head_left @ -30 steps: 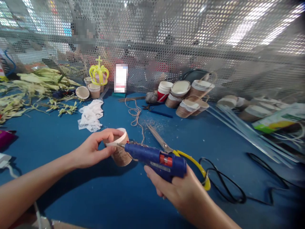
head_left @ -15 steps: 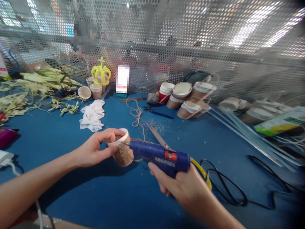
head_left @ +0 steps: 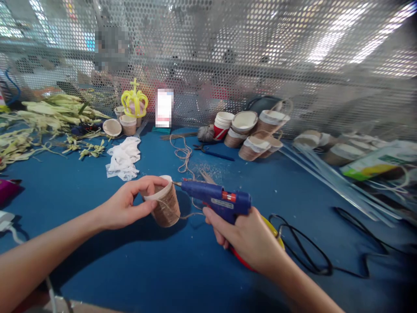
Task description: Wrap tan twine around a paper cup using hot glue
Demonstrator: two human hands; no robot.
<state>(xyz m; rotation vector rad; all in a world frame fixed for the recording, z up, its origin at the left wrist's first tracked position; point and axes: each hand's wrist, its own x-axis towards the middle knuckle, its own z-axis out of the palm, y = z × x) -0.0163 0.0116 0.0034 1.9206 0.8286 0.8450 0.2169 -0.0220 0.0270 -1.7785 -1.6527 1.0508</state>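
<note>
My left hand (head_left: 125, 206) is closed round a paper cup (head_left: 165, 208) wound with brown twine, held tilted just above the blue table (head_left: 156, 269). A blue hot glue gun (head_left: 217, 201) sits in the grip of my right hand (head_left: 246, 237). Its metal nozzle points left and touches the cup's upper rim. A loose strand of twine (head_left: 185, 158) trails from the cup toward the back. Scissors with yellow handles (head_left: 208, 177) lie under the gun, mostly hidden.
Several twine-wrapped cups (head_left: 257, 134) lie at the back middle. Dried leaves (head_left: 48, 117) cover the back left, near a yellow crown (head_left: 134, 101) and white cloth (head_left: 124, 157). A black cord (head_left: 312, 256) loops at right, beside clear glue sticks (head_left: 332, 174). Perforated metal screen (head_left: 260, 56) closes the back.
The glue gun has risen and swung so its nozzle meets the cup's rim higher up. My right hand moved up with it, covering more of the scissors. The left hand and cup barely moved.
</note>
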